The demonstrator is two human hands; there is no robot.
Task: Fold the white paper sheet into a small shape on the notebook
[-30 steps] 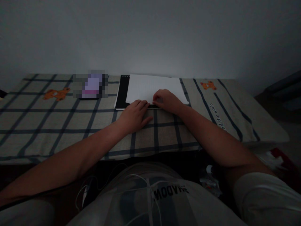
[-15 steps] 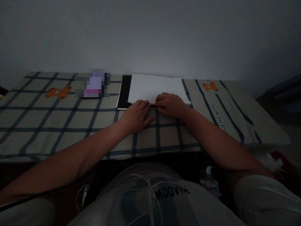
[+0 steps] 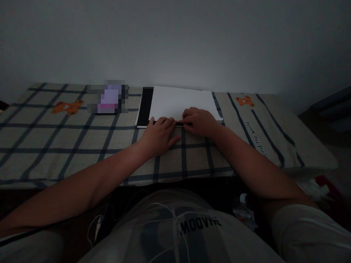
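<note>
A white sheet of paper (image 3: pixel 178 98) lies on a black-covered pad (image 3: pixel 144 107) that has a row of punched holes at its far left corner. My left hand (image 3: pixel 159 133) rests palm down at the near edge of the sheet, fingers stretched over the edge and thumb held apart. Close beside it on the right, my right hand (image 3: pixel 201 122) has its fingers curled together at the same edge, seemingly pinching the paper. Its fingertips nearly meet those of the left hand. Both hands cover part of the near edge.
A phone (image 3: pixel 110 98), partly blurred out, lies left of the pad. The checked tablecloth (image 3: pixel 82 146) with orange bear prints covers the table, which stands against a grey wall (image 3: pixel 175 44). A white cable (image 3: pixel 172 219) hangs across my shirt. A bottle (image 3: pixel 243 199) is below the table's front edge.
My left hand's fingers have spread slightly to the left along the paper's near edge. The sheet's near left corner sits a little differently. My right hand has hardly moved.
</note>
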